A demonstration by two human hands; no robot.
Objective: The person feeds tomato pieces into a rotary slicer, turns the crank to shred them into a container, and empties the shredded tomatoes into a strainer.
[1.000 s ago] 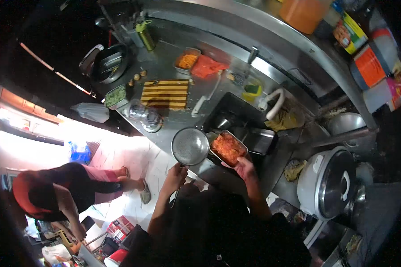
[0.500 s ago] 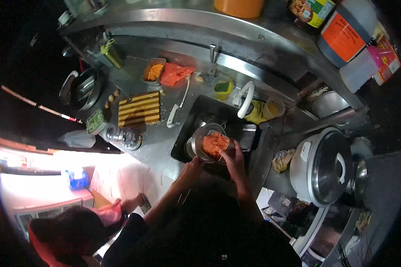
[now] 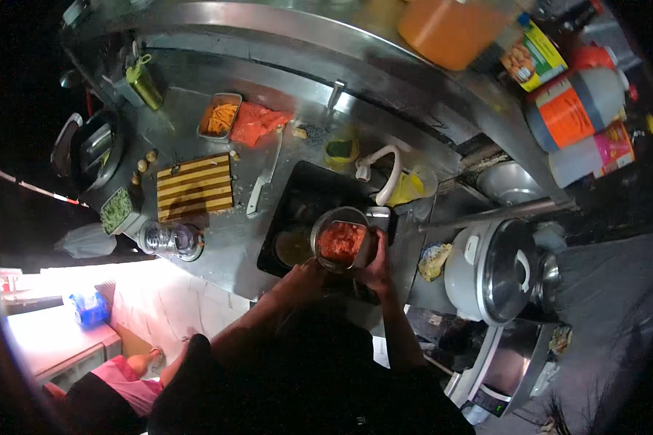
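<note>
Over the black sink (image 3: 268, 250) I hold a round metal vessel (image 3: 339, 215), a bowl or strainer, with chopped red food (image 3: 342, 242) showing inside its rim. My left hand (image 3: 306, 279) is closed at the vessel's near left edge. On the right side, my right hand (image 3: 375, 274) grips a metal container (image 3: 369, 249) pressed close against the vessel. Its fingers are partly hidden, and where the two pieces meet is hard to make out. Below and to the left, a round pot or bowl (image 3: 293, 247) sits in the sink.
A white faucet (image 3: 392, 163) arches behind the sink. To the left lie a knife (image 3: 261, 185), a striped cutting board (image 3: 194, 188) and a container of orange strips (image 3: 220, 116). A lidded cooker (image 3: 479, 272) stands right. Another person (image 3: 127, 380) is at lower left.
My view has shifted, so the counter appears further left. My right hand's container has turned from over the round vessel to its right side, and the red food now lies in the vessel.
</note>
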